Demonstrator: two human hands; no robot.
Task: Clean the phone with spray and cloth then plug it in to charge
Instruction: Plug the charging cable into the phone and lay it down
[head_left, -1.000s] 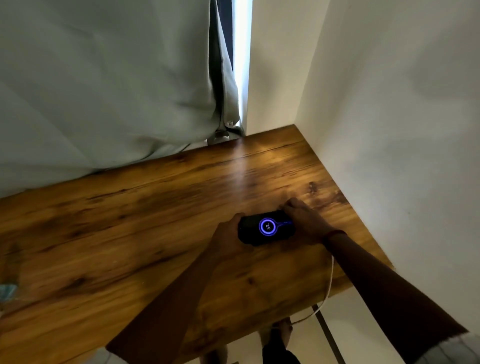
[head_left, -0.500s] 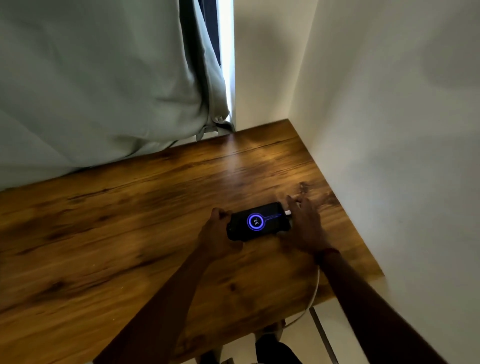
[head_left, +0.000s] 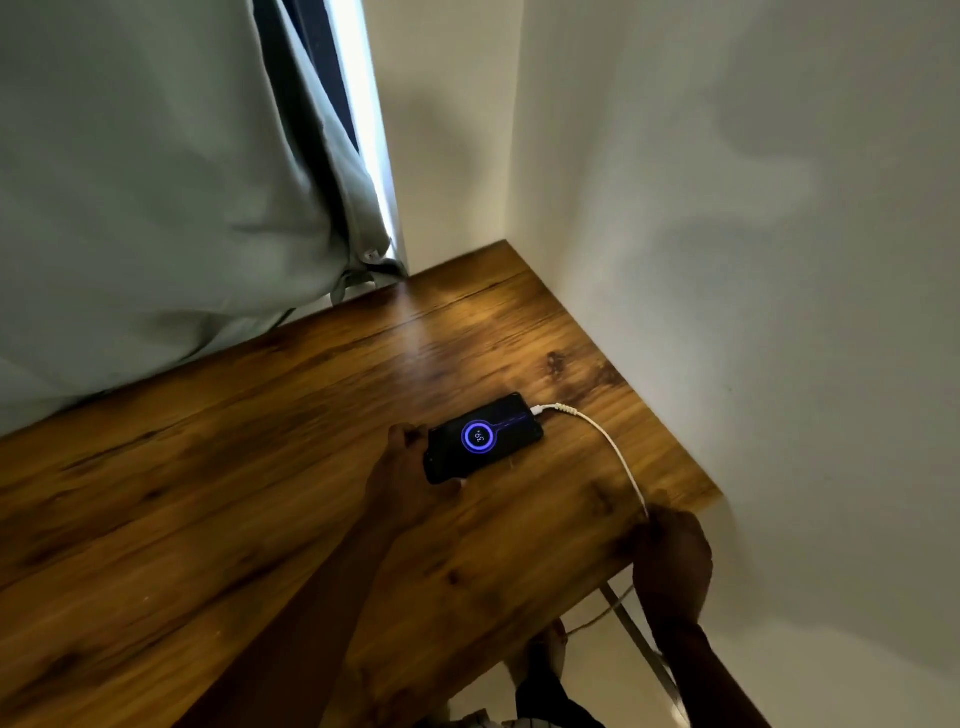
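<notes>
Near the right edge of the wooden table (head_left: 260, 467), closer to the far right corner than to the near one, the phone (head_left: 483, 439) lies flat with its screen (head_left: 480, 436) facing up. The long axis runs left to right at a slight angle to the far edge. The screen is lit and displays a blue ring around a figure.

A white cable (head_left: 618, 452) is seated in the right end of the phone through a white connector (head_left: 540, 410). From the connector, the cable arcs over bare wood to the near edge, close to the near right corner.

Left hand (head_left: 410, 483): grips the left end of the phone, with fingers on the far long side and the thumb on the near long side.

Right hand (head_left: 672, 556): positioned at the near edge, back of the hand up, fingers curled around the cable where it leaves the table. The fingertips are slightly blurred.

The two hands are well apart, with the phone and the free run of cable between them.

A pale curtain (head_left: 156, 182) hangs behind the far edge, its hem reaching the wood. A white wall (head_left: 753, 260) adjoins the right edge.
</notes>
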